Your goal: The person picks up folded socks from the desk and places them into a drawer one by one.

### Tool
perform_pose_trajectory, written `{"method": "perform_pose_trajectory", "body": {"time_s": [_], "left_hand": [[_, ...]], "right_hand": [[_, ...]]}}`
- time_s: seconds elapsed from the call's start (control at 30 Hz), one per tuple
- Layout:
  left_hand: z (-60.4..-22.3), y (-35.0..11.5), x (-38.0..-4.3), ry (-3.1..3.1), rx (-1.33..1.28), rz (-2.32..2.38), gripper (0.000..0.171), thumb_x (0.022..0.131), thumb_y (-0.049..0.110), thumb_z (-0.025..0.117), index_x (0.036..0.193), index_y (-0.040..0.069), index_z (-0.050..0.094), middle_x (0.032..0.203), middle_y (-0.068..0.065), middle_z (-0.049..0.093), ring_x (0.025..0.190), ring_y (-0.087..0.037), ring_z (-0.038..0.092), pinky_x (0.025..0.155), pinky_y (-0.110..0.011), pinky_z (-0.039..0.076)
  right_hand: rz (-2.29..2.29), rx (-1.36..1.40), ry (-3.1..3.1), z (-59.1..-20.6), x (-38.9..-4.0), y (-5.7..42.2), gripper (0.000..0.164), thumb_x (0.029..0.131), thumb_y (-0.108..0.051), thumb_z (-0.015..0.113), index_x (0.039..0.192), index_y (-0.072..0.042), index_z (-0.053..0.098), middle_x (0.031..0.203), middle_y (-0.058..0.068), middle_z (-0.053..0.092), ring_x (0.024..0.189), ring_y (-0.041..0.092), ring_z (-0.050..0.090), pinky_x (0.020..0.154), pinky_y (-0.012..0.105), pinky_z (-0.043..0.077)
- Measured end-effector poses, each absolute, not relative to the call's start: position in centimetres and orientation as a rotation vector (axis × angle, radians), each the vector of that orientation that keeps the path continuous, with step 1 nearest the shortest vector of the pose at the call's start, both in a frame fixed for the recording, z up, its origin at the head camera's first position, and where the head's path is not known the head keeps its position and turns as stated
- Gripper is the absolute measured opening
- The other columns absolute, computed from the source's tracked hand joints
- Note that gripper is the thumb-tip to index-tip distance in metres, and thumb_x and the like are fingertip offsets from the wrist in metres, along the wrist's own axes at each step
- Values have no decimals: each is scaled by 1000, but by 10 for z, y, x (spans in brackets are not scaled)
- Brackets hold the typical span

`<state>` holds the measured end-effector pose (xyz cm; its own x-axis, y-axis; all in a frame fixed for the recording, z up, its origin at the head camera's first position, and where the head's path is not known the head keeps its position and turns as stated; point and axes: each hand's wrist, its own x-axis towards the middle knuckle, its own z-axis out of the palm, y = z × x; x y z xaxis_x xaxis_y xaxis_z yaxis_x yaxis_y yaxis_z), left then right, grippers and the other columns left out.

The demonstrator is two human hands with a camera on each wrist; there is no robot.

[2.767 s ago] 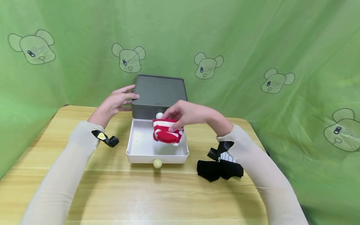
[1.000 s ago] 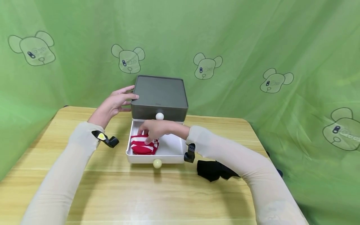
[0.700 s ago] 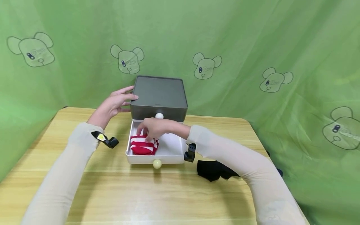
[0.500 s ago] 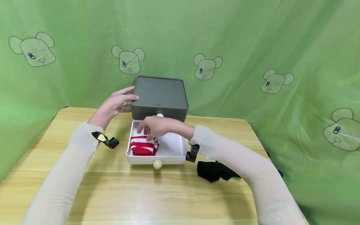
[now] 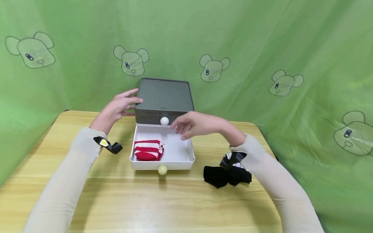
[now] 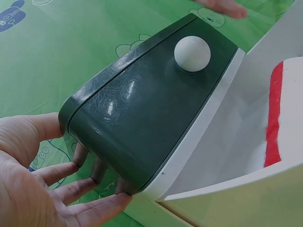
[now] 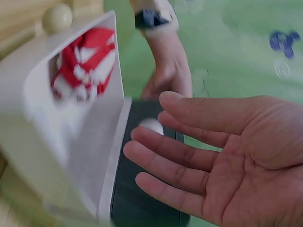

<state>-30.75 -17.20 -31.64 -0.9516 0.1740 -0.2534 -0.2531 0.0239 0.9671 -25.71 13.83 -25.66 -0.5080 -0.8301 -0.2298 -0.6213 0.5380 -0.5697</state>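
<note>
My left hand [image 5: 118, 105] rests against the left side of a dark grey two-drawer box [image 5: 164, 94]. In the left wrist view its thumb touches the upper edge and its fingertips [image 6: 120, 199] touch the side, fairly straight. The lower white drawer [image 5: 177, 165] is pulled out. Inside it, on the left, lies a folded red-and-white striped cloth item [image 5: 148, 150], its exact kind unclear. My right hand [image 5: 198, 124] hovers above the drawer's right side with loosely bent fingers, holding nothing; the right wrist view shows its bare palm [image 7: 236, 165].
Folded black cloth [image 5: 227, 176] lies on the wooden table [image 5: 180, 200] right of the drawer, with a white striped piece partly hidden behind the right wrist camera. A white knob [image 5: 164, 121] and a yellowish knob [image 5: 162, 170] stick out in front. A green curtain hangs behind.
My right hand carried the striped cloth item to the drawer's left side, let it go, then rose and moved right. The left hand has stayed on the box.
</note>
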Motion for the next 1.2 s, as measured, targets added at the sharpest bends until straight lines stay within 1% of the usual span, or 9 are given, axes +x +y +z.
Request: {"method": "perform_pose_trajectory", "body": {"time_s": [0.13, 0.33, 0.53, 0.67, 0.77, 0.87, 1.0, 1.2], "left_hand": [[-317, -173, -307, 2002, -89, 2016, 77, 99, 15, 64, 163, 28, 23, 172, -12, 14, 156, -41, 19, 124, -56, 32], [-319, -174, -307, 1996, -97, 2007, 79, 98, 16, 65, 163, 29, 22, 171, -12, 16, 157, -41, 16, 124, -56, 31], [-319, -174, -307, 2002, -93, 2015, 78, 98, 16, 65, 163, 30, 23, 171, -12, 17, 157, -41, 16, 124, -56, 32], [-319, -174, -307, 2001, -97, 2018, 77, 99, 16, 65, 162, 29, 23, 171, -12, 18, 156, -41, 17, 124, -56, 32], [-318, -174, -307, 2002, -101, 2016, 77, 99, 16, 65, 162, 29, 24, 171, -12, 19, 156, -40, 19, 124, -55, 33], [-318, -173, -308, 2004, -100, 2015, 77, 99, 16, 65, 162, 29, 24, 172, -10, 16, 156, -40, 19, 124, -55, 33], [-319, -173, -308, 1996, -104, 2020, 77, 98, 16, 65, 162, 29, 24, 172, -10, 16, 156, -40, 18, 124, -55, 33], [-318, -173, -307, 2008, -85, 2005, 78, 99, 17, 65, 163, 30, 23, 171, -12, 17, 156, -38, 20, 124, -53, 32]], "right_hand": [[-627, -1083, 2341, -262, -264, 181, 46, 91, -5, 73, 135, 2, 61, 118, 16, 71, 111, 33, 67, 97, 37, 60], [-607, -897, 2362, -279, -275, 245, 47, 92, -8, 73, 136, 1, 59, 121, 16, 70, 114, 30, 66, 99, 38, 59], [-551, -754, 2345, -293, -281, 290, 49, 92, -13, 74, 136, 3, 58, 124, 19, 68, 117, 33, 65, 100, 42, 58], [-530, -677, 2314, -308, -285, 310, 53, 90, -15, 77, 136, 2, 58, 126, 20, 67, 118, 34, 65, 101, 41, 57], [-545, -634, 2264, -321, -288, 321, 54, 90, -13, 78, 137, 3, 57, 129, 23, 65, 122, 40, 62, 101, 42, 57], [-551, -589, 2218, -335, -290, 330, 55, 89, -9, 77, 138, 5, 56, 130, 27, 62, 123, 43, 60, 99, 40, 58], [-561, -547, 2162, -353, -290, 338, 57, 87, -5, 79, 137, 7, 55, 129, 26, 63, 119, 40, 63, 93, 36, 60], [-564, -553, 2142, -368, -289, 343, 52, 85, -3, 79, 133, 3, 61, 122, 23, 67, 112, 35, 66, 87, 35, 61]]}}
